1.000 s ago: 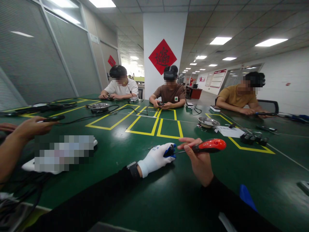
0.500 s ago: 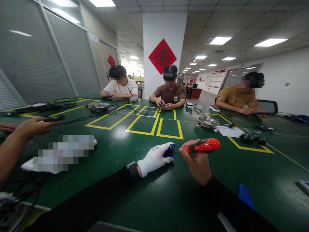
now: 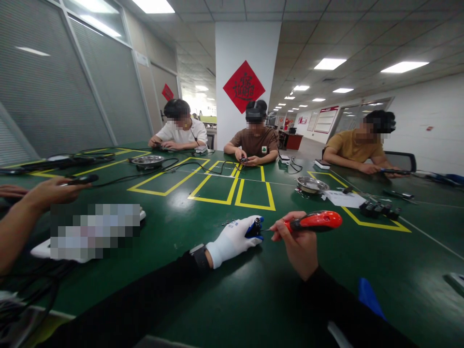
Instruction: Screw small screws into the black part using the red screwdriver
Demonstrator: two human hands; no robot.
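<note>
My left hand [image 3: 235,238], in a white glove with blue fingertips, is closed around a small black part [image 3: 256,227] with a shiny round top. Its fingers hide most of that part, so its kind is unclear. A red and black screwdriver [image 3: 319,221] is gripped in my bare right hand [image 3: 297,244], the handle pointing right. Its thin shaft runs left to the black part; whether the tip touches is too small to tell. Several tiny pieces [image 3: 229,223] lie on the table just behind my left hand.
Yellow tape outlines mark the green table [image 3: 224,299]. A metal bowl [image 3: 312,184], a paper sheet [image 3: 344,198] and black parts [image 3: 379,209] lie to the right; another bowl [image 3: 147,161] is back left. A co-worker's hand [image 3: 54,191] reaches in at left; three people sit opposite.
The screwdriver and my right hand have shifted slightly right and down, and the handle lies at a slightly different turn. My left hand stays in place with the black part.
</note>
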